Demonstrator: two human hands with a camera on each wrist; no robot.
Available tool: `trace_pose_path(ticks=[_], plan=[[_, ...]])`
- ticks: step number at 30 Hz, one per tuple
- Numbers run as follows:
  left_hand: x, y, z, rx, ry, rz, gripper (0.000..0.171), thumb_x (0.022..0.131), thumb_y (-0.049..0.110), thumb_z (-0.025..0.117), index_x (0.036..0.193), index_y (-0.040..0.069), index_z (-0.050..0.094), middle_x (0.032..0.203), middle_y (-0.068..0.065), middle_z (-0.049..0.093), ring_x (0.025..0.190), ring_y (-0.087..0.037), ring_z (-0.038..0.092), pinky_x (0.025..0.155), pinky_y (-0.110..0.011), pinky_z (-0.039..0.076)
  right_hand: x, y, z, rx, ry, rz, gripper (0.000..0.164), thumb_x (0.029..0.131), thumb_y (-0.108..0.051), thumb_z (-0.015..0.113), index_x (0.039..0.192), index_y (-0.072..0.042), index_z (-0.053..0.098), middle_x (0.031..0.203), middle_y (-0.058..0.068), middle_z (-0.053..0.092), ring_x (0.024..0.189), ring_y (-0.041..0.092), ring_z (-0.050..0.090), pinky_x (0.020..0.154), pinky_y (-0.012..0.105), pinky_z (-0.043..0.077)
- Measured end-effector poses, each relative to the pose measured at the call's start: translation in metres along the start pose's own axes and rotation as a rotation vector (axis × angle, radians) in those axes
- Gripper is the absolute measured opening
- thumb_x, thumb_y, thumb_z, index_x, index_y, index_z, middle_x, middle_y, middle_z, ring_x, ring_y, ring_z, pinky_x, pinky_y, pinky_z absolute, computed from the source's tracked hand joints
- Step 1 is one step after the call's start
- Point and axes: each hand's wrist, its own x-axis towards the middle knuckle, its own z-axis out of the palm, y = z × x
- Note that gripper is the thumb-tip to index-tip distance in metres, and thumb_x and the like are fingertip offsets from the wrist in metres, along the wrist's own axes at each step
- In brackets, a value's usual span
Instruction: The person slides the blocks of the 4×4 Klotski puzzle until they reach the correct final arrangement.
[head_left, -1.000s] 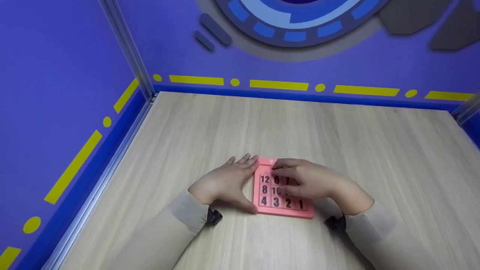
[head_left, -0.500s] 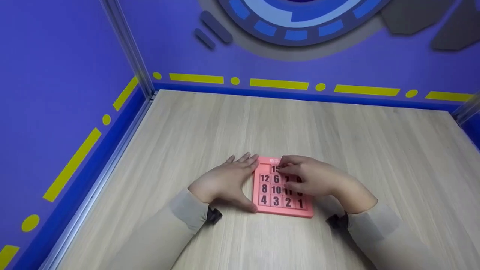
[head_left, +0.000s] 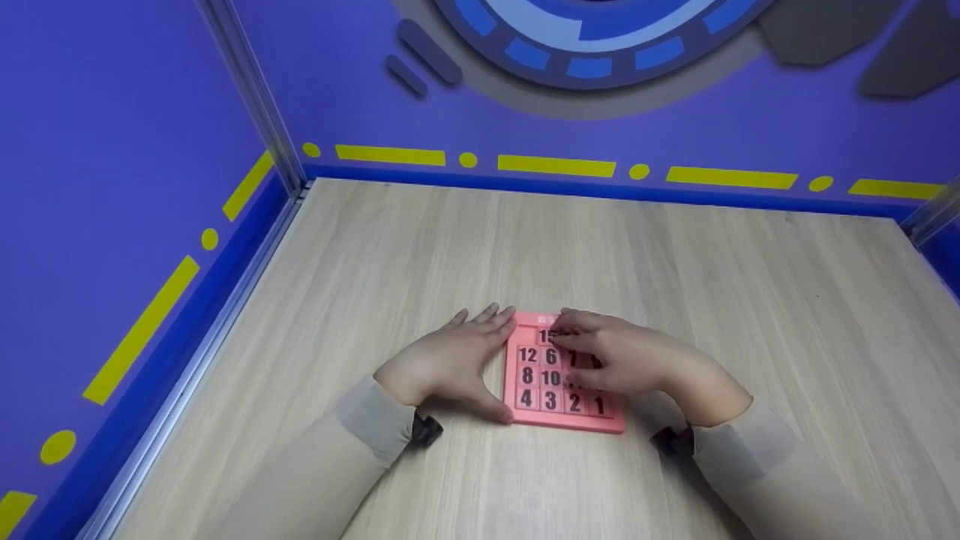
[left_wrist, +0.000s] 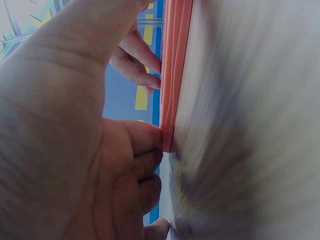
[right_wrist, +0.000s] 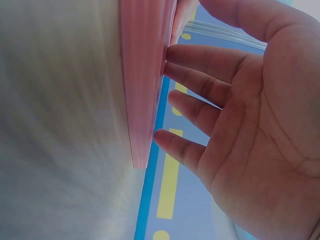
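Observation:
A pink sliding number puzzle (head_left: 562, 424) lies flat on the wooden table, its tiles printed with black numbers. The top-left slot of its frame holds no tile; beside that slot is the 15 tile (head_left: 546, 337). My left hand (head_left: 450, 364) is spread along the puzzle's left side, thumb at the lower corner and fingertips at the upper one. Over the upper right part, my right hand (head_left: 630, 356) reaches in and hides several tiles. The right wrist view shows its fingers (right_wrist: 192, 57) extended, with fingertips at the face of the puzzle (right_wrist: 142, 90).
The wooden table (head_left: 420, 247) extends around the puzzle. Behind it stands a blue-purple wall (head_left: 360, 90) with yellow marks, and another wall (head_left: 112, 150) rises on the left, joined at a metal corner post (head_left: 255, 90).
My right hand has shifted slightly right from one second ago, uncovering the 15 tile, then barely moved. My left hand stays at the puzzle's left side.

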Motion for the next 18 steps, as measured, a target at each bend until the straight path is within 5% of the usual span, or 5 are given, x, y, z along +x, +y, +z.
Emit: trace_pose_path(ticks=[18], plan=[[0.0013, -0.0019, -0.0004, 0.010, -0.010, 0.006, 0.148, 0.075, 0.080, 0.091, 0.182, 0.011, 0.016, 0.192, -0.001, 0.002, 0.180, -0.025, 0.001, 0.147, -0.054, 0.001, 0.0081, -0.0091, 0.0066, 0.047, -0.097, 0.038, 0.079, 0.106, -0.043, 0.071, 0.175, -0.015, 0.045, 0.187, 0.007, 0.035, 0.178, 0.039, 0.020, 0.144, 0.064, 0.023]])
